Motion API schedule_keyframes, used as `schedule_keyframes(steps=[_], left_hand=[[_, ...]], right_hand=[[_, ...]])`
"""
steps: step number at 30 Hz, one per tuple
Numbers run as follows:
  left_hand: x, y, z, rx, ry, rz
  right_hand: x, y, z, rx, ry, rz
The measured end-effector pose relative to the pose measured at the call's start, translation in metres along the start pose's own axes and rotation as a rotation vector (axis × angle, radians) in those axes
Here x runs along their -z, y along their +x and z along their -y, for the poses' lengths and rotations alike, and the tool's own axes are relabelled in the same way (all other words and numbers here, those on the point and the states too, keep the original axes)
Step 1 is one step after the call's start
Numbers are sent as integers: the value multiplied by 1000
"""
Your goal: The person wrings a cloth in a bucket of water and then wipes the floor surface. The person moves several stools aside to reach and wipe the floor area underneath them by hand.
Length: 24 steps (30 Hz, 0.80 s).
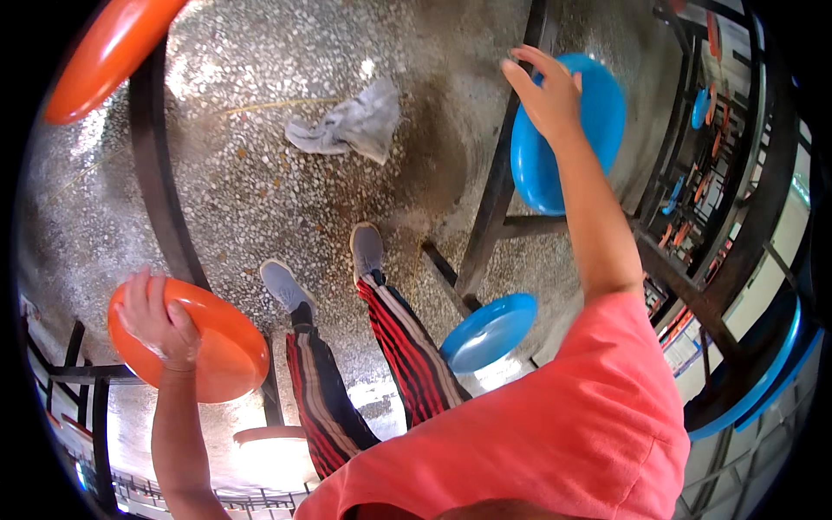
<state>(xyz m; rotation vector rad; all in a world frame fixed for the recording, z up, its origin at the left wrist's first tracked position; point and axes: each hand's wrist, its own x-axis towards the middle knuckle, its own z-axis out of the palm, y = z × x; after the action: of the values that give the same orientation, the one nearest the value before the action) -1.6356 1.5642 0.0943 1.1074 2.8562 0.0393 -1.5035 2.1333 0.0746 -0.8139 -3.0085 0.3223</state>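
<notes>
My left hand (pixel 162 318) lies palm down on a glossy orange oval stool seat (pixel 227 357), its fingers spread toward the far rim. On the other side, my right hand (pixel 549 94) is at a blue oval stool seat (pixel 601 97), thumb and fingers apart, with the fingertips reaching past the seat's left edge. Whether the right palm touches the seat cannot be told. A crumpled grey-white cloth (pixel 370 117) lies on the speckled terrazzo floor (pixel 260 175), ahead of my feet and away from both hands.
Dark metal bars (pixel 156 162) run along both sides and carry the seats. Another orange seat (pixel 114 58) is at upper left, and a second blue seat (pixel 491 331) sits beside my right leg. Rows of more seats and frames (pixel 689 149) line the right.
</notes>
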Motion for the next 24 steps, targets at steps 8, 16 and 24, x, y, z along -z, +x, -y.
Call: schedule_keyframes(steps=[8,16,24], left_hand=[[4,3,-5,19,-46,49],[8,10,-9,21,-59,22],[19,21,-15,128,1,132]], right_hand=[[-3,-3,-19,2,-108,-190],[-3,4,-15,-12,-68,-199],[2,4,-13,-10,-89,-168]])
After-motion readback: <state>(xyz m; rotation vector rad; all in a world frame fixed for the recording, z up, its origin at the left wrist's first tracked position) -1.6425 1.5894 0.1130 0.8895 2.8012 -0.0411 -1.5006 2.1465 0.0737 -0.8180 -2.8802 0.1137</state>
